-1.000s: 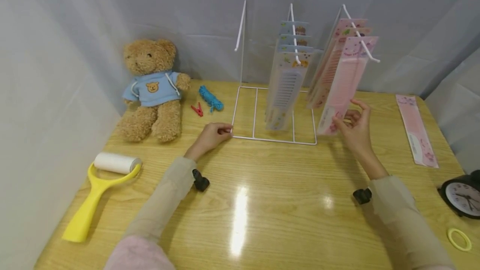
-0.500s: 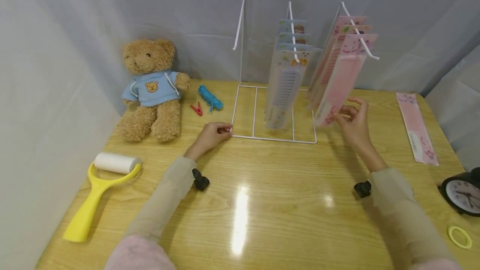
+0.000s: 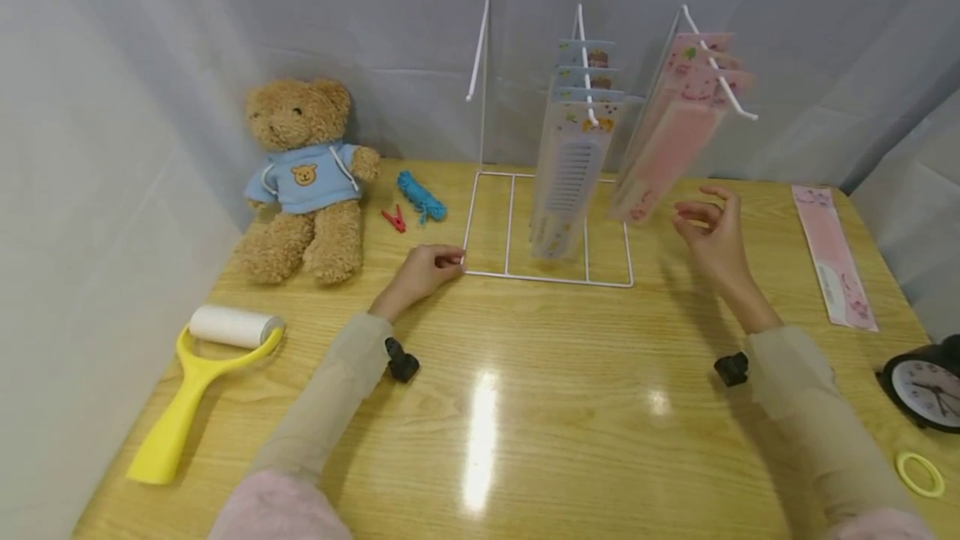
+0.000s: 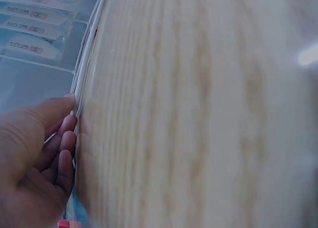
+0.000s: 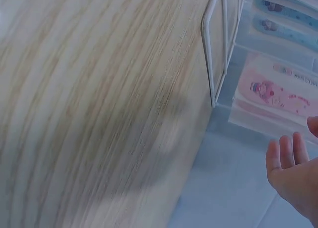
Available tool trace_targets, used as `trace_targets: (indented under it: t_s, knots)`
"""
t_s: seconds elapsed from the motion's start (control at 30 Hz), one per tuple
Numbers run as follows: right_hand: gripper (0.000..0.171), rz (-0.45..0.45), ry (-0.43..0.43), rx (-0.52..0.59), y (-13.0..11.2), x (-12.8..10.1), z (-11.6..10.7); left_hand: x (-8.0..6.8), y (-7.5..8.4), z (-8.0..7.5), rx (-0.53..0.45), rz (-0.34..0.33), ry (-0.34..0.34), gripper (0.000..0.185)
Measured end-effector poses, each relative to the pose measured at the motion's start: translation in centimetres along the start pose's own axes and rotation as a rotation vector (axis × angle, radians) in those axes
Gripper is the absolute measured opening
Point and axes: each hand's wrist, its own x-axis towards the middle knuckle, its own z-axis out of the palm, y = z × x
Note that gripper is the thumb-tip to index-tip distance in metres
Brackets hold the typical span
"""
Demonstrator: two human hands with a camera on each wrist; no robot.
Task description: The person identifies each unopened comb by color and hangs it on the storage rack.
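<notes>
A white wire rack [image 3: 547, 277] stands on the wooden table [image 3: 525, 407]. Blue comb packs [image 3: 570, 165] hang from its middle hook and pink comb packs [image 3: 667, 140] from its right hook. My left hand [image 3: 423, 269] rests at the rack's front left corner, fingers touching the base wire [image 4: 82, 94]. My right hand [image 3: 708, 236] hovers open just right of the pink packs, holding nothing. In the right wrist view the fingertips [image 5: 290, 153] lie close to a pink pack [image 5: 278, 91]. Another pink comb pack [image 3: 832, 257] lies flat at the far right.
A teddy bear [image 3: 303, 177], a red clothespin [image 3: 395, 218] and a blue rope bundle [image 3: 422, 196] sit at the back left. A yellow lint roller [image 3: 198, 382] lies front left. A black clock [image 3: 926, 390] and a yellow ring [image 3: 918, 476] are at the right edge.
My right hand let go of the front pink comb pack, which swung back towards the rack. The hand drew slightly away and opened. The left hand has stayed put.
</notes>
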Motion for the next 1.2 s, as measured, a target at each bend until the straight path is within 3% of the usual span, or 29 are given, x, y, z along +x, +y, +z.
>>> trace_targets:
  t_s: [0.2,0.47,0.8,0.87,1.03,1.2]
  knots:
    - [0.046,0.012,0.018,-0.015,0.2,-0.5,-1.0,-0.1,0.0,0.0,0.006,0.000,0.002,0.034]
    - [0.042,0.048,0.057,-0.228,1.4,-1.3,-4.1,-0.1,0.0,-0.1,0.007,-0.002,-0.003,0.034]
    - [0.031,0.289,0.148,-0.415,2.8,-1.8,-9.7,-0.2,-0.1,-0.2,0.006,-0.003,-0.002,0.033]
    - [0.036,0.332,0.155,-0.483,3.1,-1.8,-10.6,-0.2,-0.1,-0.2,0.008,-0.002,-0.002,0.034]
    - [0.075,0.446,0.101,-0.551,3.6,-1.8,-12.3,-0.2,0.0,-0.2,-0.001,-0.001,-0.003,0.034]
    - [0.087,0.550,0.034,-0.641,4.1,-1.9,-13.8,0.0,-0.1,-0.1,0.002,0.009,-0.004,0.033]
